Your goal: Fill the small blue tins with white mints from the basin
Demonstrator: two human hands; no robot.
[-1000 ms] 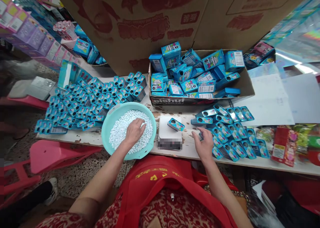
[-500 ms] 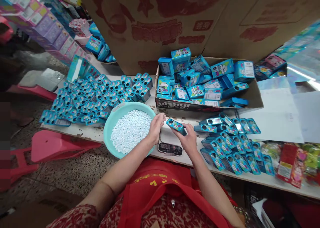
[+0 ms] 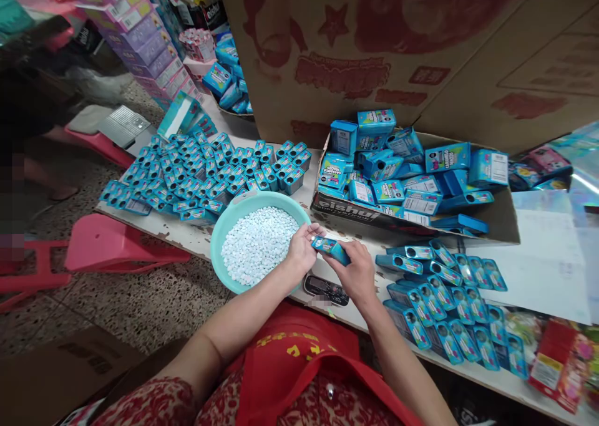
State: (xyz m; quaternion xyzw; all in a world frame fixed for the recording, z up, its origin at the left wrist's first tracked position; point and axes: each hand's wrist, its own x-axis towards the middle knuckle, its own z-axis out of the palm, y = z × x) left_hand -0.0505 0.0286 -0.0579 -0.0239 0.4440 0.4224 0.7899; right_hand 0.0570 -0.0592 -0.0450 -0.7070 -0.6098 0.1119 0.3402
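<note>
My right hand (image 3: pixel 354 269) grips a small blue candy tin (image 3: pixel 333 250), its printed narrow end tilted up and to the left. My left hand (image 3: pixel 303 249) is at the tin's left end, palm up with fingers curled in. A whitish speck shows by those fingers, but what they hold is too small to make out. Just left of it stands a turquoise basin (image 3: pixel 219 226) with many small white candies (image 3: pixel 257 245) in it. A digital scale (image 3: pixel 326 289) lies below the tin, close to my apron.
Rows of blue tins with dark round openings (image 3: pixel 187 170) stand at the left; more tins (image 3: pixel 435 301) stand on the right. An open carton (image 3: pixel 346 211) of blue tins sits behind, before a tall cardboard box (image 3: pixel 355 58). A pink stool (image 3: pixel 103 242) is at left.
My left hand has come up against the tin's end, its fingers curling in. My right hand still holds the tin. The view has swung left, so the scene sits further right.
</note>
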